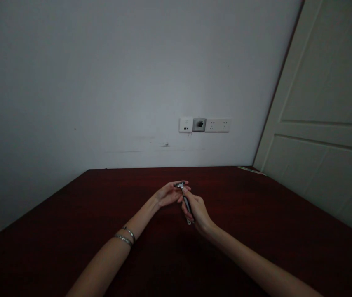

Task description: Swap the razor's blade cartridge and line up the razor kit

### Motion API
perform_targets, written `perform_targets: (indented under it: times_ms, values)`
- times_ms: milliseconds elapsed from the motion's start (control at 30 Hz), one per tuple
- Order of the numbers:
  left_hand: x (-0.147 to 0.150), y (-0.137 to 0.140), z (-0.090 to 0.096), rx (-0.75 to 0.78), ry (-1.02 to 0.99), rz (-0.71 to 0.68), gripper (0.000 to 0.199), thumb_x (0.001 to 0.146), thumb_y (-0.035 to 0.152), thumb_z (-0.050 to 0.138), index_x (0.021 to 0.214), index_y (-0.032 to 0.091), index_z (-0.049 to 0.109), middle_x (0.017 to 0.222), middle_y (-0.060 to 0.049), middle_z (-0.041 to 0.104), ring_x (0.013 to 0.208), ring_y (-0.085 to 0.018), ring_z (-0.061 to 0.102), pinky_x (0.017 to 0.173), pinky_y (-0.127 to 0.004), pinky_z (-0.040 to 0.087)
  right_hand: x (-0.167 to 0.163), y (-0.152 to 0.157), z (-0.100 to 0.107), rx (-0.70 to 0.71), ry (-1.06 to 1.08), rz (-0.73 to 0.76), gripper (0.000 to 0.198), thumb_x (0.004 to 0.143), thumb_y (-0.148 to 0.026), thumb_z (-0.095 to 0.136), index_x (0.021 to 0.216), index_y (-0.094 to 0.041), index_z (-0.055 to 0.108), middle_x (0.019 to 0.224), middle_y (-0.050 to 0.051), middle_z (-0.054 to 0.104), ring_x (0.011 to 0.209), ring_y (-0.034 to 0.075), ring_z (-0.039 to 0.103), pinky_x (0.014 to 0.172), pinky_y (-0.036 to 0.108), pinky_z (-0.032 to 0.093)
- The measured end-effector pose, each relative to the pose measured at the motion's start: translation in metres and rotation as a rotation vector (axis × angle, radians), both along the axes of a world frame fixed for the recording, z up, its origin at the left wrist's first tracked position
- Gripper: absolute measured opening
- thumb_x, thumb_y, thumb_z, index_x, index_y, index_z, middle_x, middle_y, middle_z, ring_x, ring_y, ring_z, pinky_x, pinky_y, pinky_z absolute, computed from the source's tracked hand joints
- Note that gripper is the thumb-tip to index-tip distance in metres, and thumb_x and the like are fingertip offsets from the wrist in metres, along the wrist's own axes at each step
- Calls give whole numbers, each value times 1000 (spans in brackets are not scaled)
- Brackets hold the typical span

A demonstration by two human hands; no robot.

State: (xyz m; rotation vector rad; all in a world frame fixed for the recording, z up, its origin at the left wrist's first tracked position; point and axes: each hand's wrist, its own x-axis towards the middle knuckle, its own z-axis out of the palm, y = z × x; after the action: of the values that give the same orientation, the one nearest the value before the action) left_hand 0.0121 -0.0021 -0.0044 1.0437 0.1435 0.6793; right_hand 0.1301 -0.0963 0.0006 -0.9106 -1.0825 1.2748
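Over the middle of the dark red table, a razor sits in the right hand, which is closed around its handle. The thumb lies along the upper part of the handle, just on the near side of the razor's head, while the other fingers curl around at the left. The razor slants: its head points to the far side and a little to the left, and the butt of the handle juts out on the near side, past the curled fingers.

To the left is the left hand, open and empty-looking, its palm turned up and its fingers reaching right. The razor's head is in front of those fingers, at the far end of the palm; whether it touches them cannot be told. The two hands are close together, with the fingertips of the left overlapping the thumb side of the right.

Two bracelets circle the left forearm, well to the near side of the wrist. Beyond the far edge of the table, a row of sockets is set in the pale wall, and a panelled door stands at the right.
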Motion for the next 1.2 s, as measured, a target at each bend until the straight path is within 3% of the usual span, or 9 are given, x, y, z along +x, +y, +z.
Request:
perform_targets:
  times_ms: [200, 533, 767, 1200]
  values:
    - [1, 2, 0, 39, -83, -92, 49, 58, 35, 76, 98, 10, 64, 88, -11, 64, 65, -16, 58, 48, -22, 38, -1, -2, -1, 0, -2, 16, 49, 72, -62, 50, 63, -14, 54, 32, -7, 39, 23, 2, 23, 24, 15, 17]
    - [1, 0, 7, 105, -68, -40, 48, 56, 39, 77, 90, 7, 65, 85, -10, 60, 62, -14, 55, 45, -22, 42, -1, 0, 0, -3, 29, 35, 46, 72, -59, 52, 65, -14, 54, 32, -7, 40, 23, 2, 23, 24, 14, 15]
    - [0, 1, 8, 135, -29, -65, 53, 58, 43, 75, 93, 5, 63, 77, -9, 58, 59, -13, 54, 48, -23, 43, -1, -1, 0, 15, 51, 35, 48, 72, -61, 50, 65, -13, 55, 32, -8, 39, 23, 2, 21, 24, 14, 14]
    - [-3, 3, 9, 169, -22, -67, 58, 57, 45, 76, 97, 5, 62, 81, -10, 58, 66, -16, 55, 56, -26, 45, 0, 2, 1, 40, -5, -42, 45, 73, -56, 53, 60, -14, 55, 33, -8, 36, 25, 1, 21, 27, 15, 13]
